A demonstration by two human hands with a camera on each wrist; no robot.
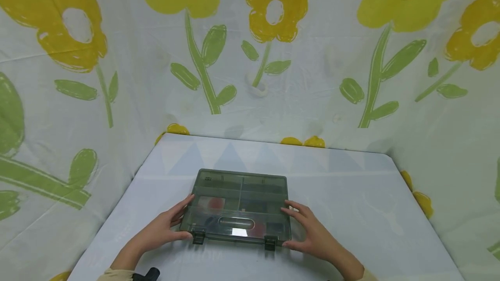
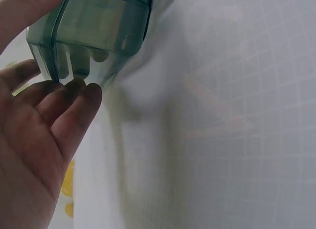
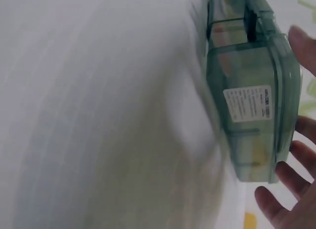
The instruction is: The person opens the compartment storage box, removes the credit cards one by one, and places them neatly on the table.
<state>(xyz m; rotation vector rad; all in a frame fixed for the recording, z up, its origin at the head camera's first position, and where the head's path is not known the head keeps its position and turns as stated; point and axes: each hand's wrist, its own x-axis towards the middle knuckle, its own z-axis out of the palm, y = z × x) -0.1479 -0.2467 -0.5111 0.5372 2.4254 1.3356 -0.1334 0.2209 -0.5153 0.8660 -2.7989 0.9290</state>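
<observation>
A translucent dark green plastic case (image 1: 240,200) with its lid down rests on the white table. Through the lid show compartments and a reddish round shape (image 1: 215,203); what it is I cannot tell. Two latches sit along the near edge, one a left latch (image 1: 198,237), the other a right latch (image 1: 270,243). My left hand (image 1: 156,231) touches the left side, thumb by the near corner, fingers relaxed. My right hand (image 1: 312,234) rests at the right side with its fingers spread. A white printed label (image 3: 248,103) marks the case's end in the right wrist view.
The table (image 1: 351,194) has a pale pattern of blue triangles near its far edge. White cloth walls (image 1: 308,99) printed with yellow flowers stand behind it and on both sides. A black strap piece (image 1: 147,274) is at my left wrist.
</observation>
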